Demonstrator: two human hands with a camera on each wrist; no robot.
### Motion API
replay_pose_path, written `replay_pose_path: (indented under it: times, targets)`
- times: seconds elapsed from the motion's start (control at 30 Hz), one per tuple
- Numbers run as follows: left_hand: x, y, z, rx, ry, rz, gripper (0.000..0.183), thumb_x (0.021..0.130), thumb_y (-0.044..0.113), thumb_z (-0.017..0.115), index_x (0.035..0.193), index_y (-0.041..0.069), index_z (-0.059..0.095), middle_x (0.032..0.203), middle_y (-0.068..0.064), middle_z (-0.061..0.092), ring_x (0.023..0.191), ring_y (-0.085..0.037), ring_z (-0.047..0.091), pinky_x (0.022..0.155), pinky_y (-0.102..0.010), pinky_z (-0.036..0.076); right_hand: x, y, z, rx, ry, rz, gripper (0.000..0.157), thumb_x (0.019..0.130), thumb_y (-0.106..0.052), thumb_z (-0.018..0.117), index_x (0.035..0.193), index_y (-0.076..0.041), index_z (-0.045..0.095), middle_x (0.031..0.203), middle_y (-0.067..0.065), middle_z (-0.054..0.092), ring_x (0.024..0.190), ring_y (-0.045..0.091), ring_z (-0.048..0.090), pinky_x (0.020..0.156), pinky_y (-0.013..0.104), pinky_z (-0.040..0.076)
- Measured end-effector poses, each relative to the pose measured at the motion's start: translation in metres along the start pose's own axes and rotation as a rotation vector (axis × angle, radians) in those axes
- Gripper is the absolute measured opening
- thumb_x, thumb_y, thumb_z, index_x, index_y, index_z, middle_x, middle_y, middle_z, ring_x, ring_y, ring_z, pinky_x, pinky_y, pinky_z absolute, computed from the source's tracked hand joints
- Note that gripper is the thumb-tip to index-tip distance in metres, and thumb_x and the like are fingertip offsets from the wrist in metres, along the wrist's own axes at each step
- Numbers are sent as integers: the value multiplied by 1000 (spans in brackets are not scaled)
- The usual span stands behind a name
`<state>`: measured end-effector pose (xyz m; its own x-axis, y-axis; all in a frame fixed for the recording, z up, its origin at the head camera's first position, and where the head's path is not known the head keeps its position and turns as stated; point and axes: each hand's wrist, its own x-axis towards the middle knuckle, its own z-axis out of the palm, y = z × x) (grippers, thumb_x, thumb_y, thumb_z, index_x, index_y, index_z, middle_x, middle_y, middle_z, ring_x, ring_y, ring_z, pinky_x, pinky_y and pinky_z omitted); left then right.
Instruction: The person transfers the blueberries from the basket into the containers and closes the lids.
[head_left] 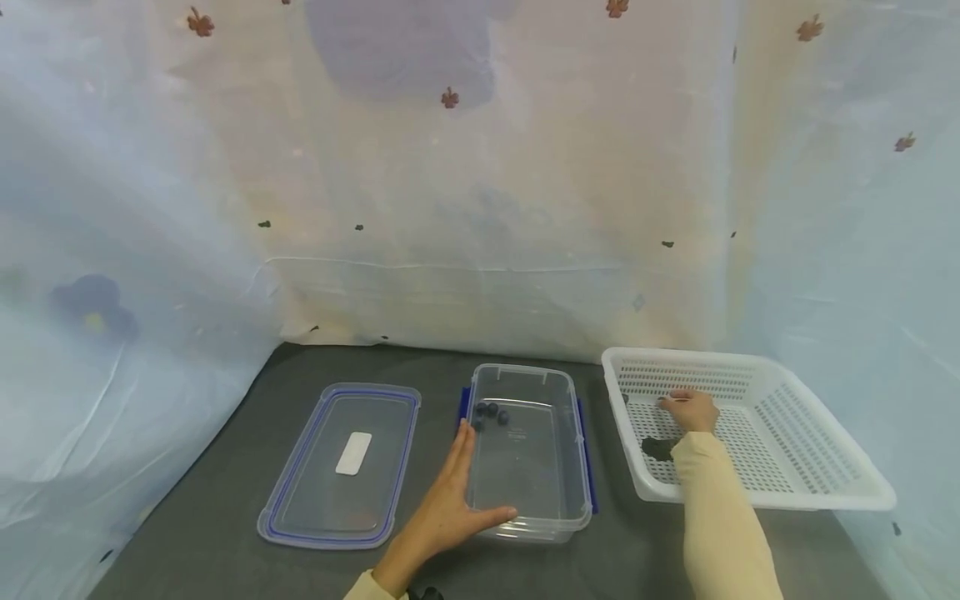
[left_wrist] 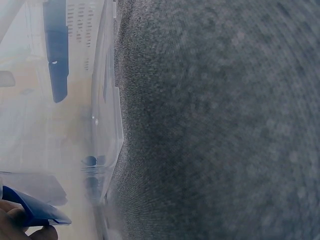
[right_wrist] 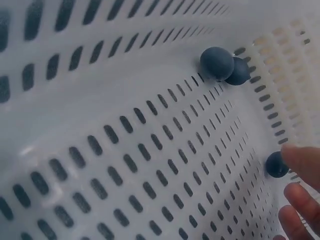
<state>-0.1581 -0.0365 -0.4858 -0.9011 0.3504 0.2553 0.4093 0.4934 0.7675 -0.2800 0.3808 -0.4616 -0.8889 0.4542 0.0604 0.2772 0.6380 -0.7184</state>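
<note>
My right hand [head_left: 692,410] reaches into the white perforated basket [head_left: 806,498], thumb and fingertips around a blueberry [right_wrist: 276,164] low by the basket wall. Two more blueberries [right_wrist: 217,63] sit together in a corner of the basket in the right wrist view. My left hand [head_left: 448,493] lies along the left side of the clear plastic box [head_left: 528,492], fingers extended and thumb over its near rim. In the left wrist view its fingers [left_wrist: 15,217] are at a blue latch flap [left_wrist: 37,209]. Several blueberries [head_left: 503,417] lie inside the box, toward the left side.
A clear lid [head_left: 367,508] with a blue seal and a white label lies on the dark grey table [head_left: 442,383], left of the box. Blue latches [head_left: 588,458] hang out along the box's sides. Behind the table hangs a pale patterned curtain [head_left: 450,183].
</note>
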Motion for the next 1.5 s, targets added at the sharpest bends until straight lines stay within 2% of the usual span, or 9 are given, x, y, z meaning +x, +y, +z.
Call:
replay_pose_path:
  times: [0.17,0.33,0.6,0.8,0.9,1.17,1.5]
  targets:
    - [0,-1,1,-3,4,8,124,72,66,73,156,8,3,162,-9,-2,143,-37,11,107,-59,24,5,4,1,-46,-65,8,46,84,-13,71,120,12,57,118,34,58,111,51,47,95,60,37]
    - [0,-1,3,-1,-5,1,124,71,68,73,157,11,2,162,-8,-2,143,-34,12,107,-57,26,7,7,4,-91,-115,20,47,82,-10,72,121,11,56,114,35,57,105,49,50,90,59,40]
    - [1,0,1,5,11,17,124,71,68,72,156,9,4,162,-9,-1,143,-34,12,108,-57,26,8,7,5,-131,-95,-26,35,80,-8,74,106,12,61,102,31,61,92,44,56,80,54,44]
    - [1,-1,2,18,10,20,124,71,68,72,156,7,6,162,-10,-2,143,-35,13,108,-56,26,9,6,3,-126,-82,-21,33,82,-14,72,103,11,64,104,30,63,94,43,56,80,52,44]
    - [1,-1,2,15,11,23,125,71,68,73,156,6,5,162,-10,-2,143,-35,12,108,-56,25,9,0,2,-99,-74,-12,37,85,-20,70,106,10,64,110,30,63,100,45,54,83,53,43]
    - [0,-2,1,43,23,24,124,72,66,73,156,6,4,162,-11,-3,143,-37,11,108,-57,23,9,-24,-10,39,-65,-55,48,92,-29,65,119,10,59,121,30,58,110,46,52,91,56,43]
    - [0,-2,3,33,22,35,124,72,67,72,155,4,6,162,-12,-1,143,-36,11,108,-58,24,-3,-58,-30,162,-34,-188,55,95,-41,59,125,6,57,123,28,55,112,41,50,89,52,43]
